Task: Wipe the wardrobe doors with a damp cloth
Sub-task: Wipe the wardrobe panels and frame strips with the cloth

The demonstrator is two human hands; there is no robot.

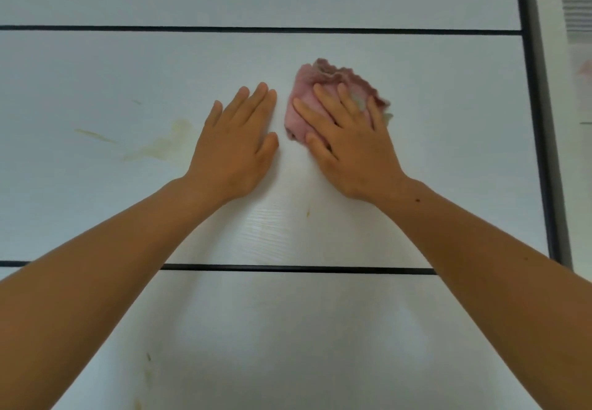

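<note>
Cloth: the pink cloth (302, 89) is bunched flat against the wardrobe door (432, 159), under my right fingers, just right of my left hand.
My right hand (349, 143): fingers straight and spread, pressing the cloth to the panel; nothing is curled round it.
My left hand (237, 143): flat on the bare door beside the cloth, fingers straight and close together, holding nothing.
How the cloth should handle: I judge it soft, light and limp, with a frilled edge poking out past my fingertips (whether it is damp I cannot tell). It will crumple and slide out from under a loose palm.
Where to take it: best under the flat of the hand, over the thick middle of the bunch, so that the pressure spreads.
Surface: pale, smooth, with a faint wood grain, so the cloth should glide easily. Thin dark strips (288, 268) cross it, one far and one near.
Dirt: yellowish smears (160, 143) lie left of my left hand, not yet wiped, and a small speck (308, 213) shows nearer, between my wrists.
Room: a dark upright frame (541, 121) bounds the door on the right; beyond it everything is blurred.
</note>
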